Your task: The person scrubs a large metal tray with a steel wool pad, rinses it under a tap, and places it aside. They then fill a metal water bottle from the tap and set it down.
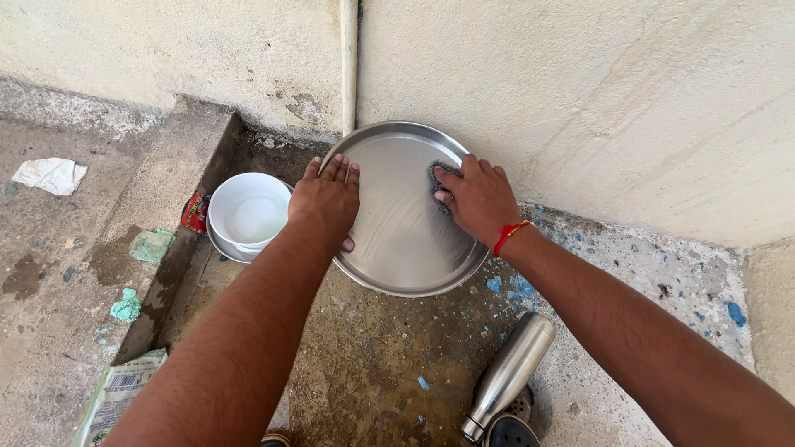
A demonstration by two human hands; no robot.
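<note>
— Where's the plate, and how does it sit?

— The round steel plate stands tilted on the wet concrete floor, its upper rim leaning on the plastered wall beside the white pipe, hollow face turned up toward me. Being round, it has no long axis.

— Your hands?

— My left hand lies flat on the plate's left side, fingers together, thumb hooked over the rim. My right hand is curled, pressing a grey scouring pad against the plate's right side.

— Anything around?

— A white bowl on a smaller steel plate just left, a red packet behind it. A steel bottle lies near my right forearm, well apart from the plate.
</note>
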